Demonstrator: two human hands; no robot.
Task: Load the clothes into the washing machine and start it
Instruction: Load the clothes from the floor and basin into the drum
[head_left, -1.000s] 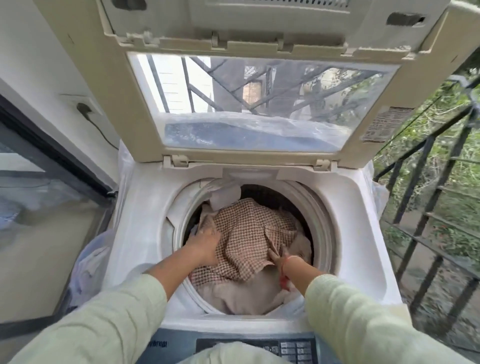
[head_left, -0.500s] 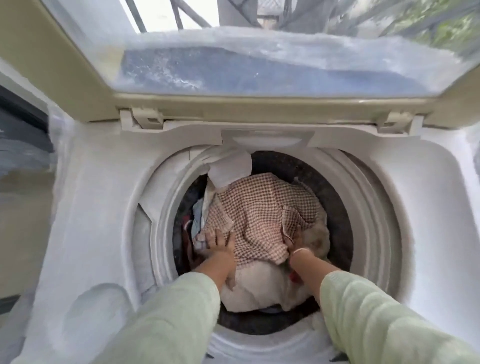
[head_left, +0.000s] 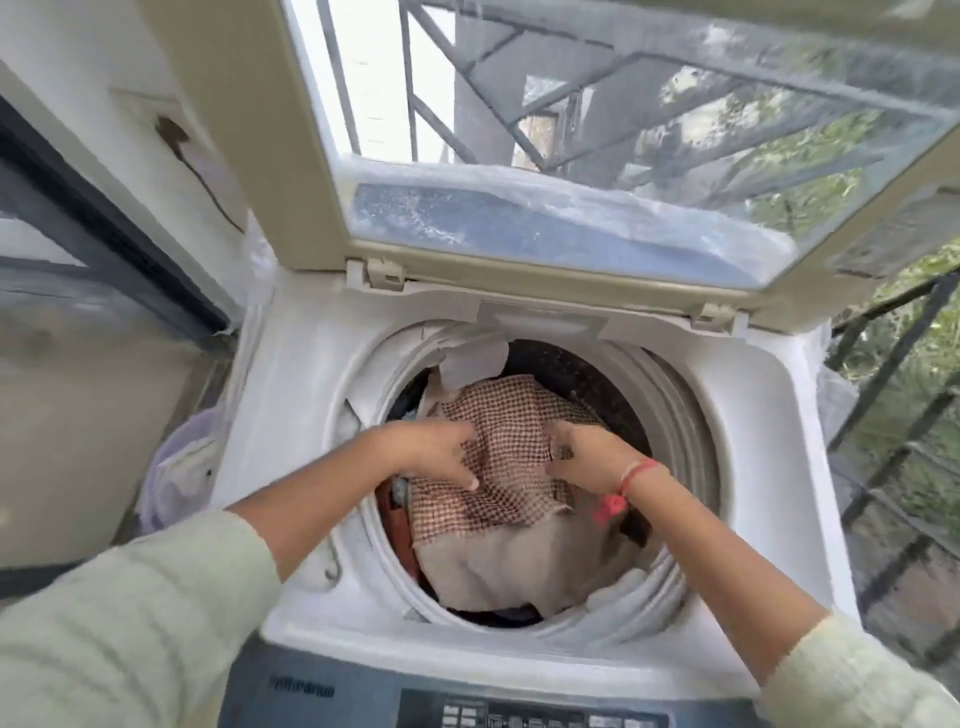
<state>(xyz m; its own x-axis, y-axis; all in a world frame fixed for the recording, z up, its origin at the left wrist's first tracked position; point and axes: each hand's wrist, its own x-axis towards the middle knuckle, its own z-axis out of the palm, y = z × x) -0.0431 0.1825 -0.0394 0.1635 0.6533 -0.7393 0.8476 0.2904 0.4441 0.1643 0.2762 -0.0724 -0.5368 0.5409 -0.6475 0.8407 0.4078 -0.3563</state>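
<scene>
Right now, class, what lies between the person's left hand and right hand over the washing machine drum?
The red-checked cloth spans the gap between left hand and right hand, in the head view; both hold it.

We are logging one top-loading washing machine (head_left: 291, 415), its lid (head_left: 249, 130) standing open at the back. Its drum (head_left: 576, 371) is carrying a brown checked cloth (head_left: 509, 415) lying uppermost, overlapping a beige cloth (head_left: 493, 566) that is spreading toward the near rim.
</scene>
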